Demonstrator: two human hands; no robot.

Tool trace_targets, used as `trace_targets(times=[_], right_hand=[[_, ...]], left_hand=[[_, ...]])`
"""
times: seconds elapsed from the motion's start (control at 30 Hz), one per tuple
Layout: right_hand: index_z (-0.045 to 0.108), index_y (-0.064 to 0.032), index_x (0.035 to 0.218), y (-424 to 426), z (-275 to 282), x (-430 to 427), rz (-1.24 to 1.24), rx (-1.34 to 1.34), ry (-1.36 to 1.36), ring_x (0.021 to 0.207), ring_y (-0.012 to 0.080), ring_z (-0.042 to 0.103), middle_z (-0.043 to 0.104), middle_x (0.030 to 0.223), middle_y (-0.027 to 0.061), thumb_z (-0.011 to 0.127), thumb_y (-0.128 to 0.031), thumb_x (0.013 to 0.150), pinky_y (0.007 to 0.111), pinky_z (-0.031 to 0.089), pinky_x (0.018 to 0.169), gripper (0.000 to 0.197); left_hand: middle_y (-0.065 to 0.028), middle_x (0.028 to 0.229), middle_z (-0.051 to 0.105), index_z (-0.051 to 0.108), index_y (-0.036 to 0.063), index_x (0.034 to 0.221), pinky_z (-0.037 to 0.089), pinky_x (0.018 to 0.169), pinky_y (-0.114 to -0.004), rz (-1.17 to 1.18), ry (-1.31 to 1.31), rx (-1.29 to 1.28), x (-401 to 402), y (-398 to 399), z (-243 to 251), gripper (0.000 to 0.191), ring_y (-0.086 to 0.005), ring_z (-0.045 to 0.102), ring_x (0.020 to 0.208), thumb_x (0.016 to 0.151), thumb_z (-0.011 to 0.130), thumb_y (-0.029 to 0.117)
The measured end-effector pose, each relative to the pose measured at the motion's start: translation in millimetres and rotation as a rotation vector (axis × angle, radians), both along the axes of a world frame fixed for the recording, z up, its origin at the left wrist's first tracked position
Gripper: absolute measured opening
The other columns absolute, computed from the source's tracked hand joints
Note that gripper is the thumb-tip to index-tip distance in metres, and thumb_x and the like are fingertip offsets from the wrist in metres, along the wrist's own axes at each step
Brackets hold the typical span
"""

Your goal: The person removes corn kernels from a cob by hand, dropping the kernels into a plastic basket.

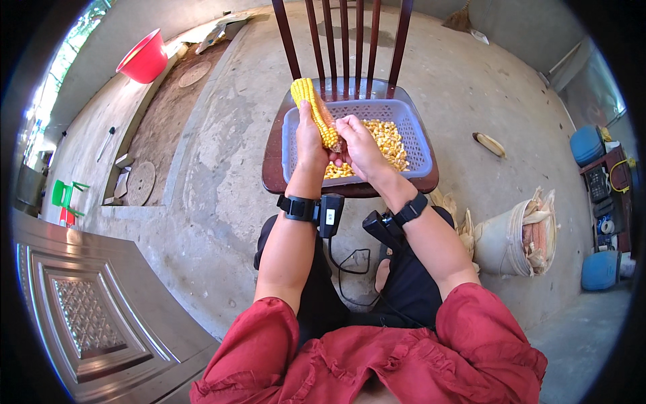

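Note:
A yellow ear of corn (309, 103) is tilted over a basket, its upper end pointing away from me. My left hand (309, 139) grips it from the left, with the thumb along the kernels. One side of the ear shows bare pinkish cob. My right hand (359, 144) holds the lower end, thumb and fingers pressed against the cob; its fingertips are partly hidden. Below both hands, the lilac plastic basket (419, 136) contains loose corn kernels (388, 141). It rests on the seat of a dark wooden chair (272, 166).
To the right stands a whitish bucket (497, 240) stuffed with husks and bare cobs. An ear (489, 145) lies on the concrete floor beyond it. A red basin (145, 56) is at the far left, and a panelled metal door (151, 272) at the near left. A black cable (348, 270) hangs between my legs.

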State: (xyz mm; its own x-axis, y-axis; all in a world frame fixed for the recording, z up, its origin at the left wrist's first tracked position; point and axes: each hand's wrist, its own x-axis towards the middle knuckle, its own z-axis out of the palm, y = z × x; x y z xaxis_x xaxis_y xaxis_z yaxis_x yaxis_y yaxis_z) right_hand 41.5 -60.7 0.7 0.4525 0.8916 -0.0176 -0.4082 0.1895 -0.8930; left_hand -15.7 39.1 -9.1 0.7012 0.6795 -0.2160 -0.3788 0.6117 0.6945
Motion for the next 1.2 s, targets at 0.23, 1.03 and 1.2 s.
trace_targets(times=[0.23, 1.03, 1.2], right_hand=[[0.042, -0.0019, 0.105, -3.2, 10.2, -0.1, -0.029, -0.073, -0.009, 0.039, 0.012, 0.05, 0.054, 0.067, 0.0061, 0.042, -0.036, 0.098, 0.022, 0.035, 0.031, 0.035], [0.052, 0.0028, 0.097, 5.6, -14.6, -3.9, -0.409, -0.219, -0.937, 0.078, 0.0417, 0.059, 0.061, 0.083, 0.0255, 0.038, -0.031, 0.099, 0.045, 0.046, 0.07, 0.037], [0.051, 0.0019, 0.098, 7.5, -13.0, 5.4, -0.45, -0.235, -0.953, 0.061, 0.0306, 0.059, 0.06, 0.07, 0.0183, 0.039, -0.034, 0.099, 0.039, 0.047, 0.058, 0.038]], left_hand=[[-0.0091, 0.081, 0.059, 0.052, 0.0099, 0.108, 0.051, 0.05, -0.037, 0.048, -0.017, 0.008, 4.9, 0.4, -4.2, 0.048, -0.0233, 0.06, 0.063, 0.092, 0.043, 0.054], [-0.0042, 0.086, 0.057, 0.054, 0.0072, 0.111, 0.05, 0.065, -0.032, 0.179, -0.047, 0.044, 6.2, -6.0, -2.4, 0.041, -0.0153, 0.057, 0.073, 0.095, 0.048, 0.044], [-0.0042, 0.084, 0.057, 0.055, 0.0075, 0.11, 0.05, 0.061, -0.032, 0.178, -0.063, -0.009, 7.2, -6.4, -3.0, 0.04, -0.0166, 0.058, 0.07, 0.095, 0.048, 0.044]])
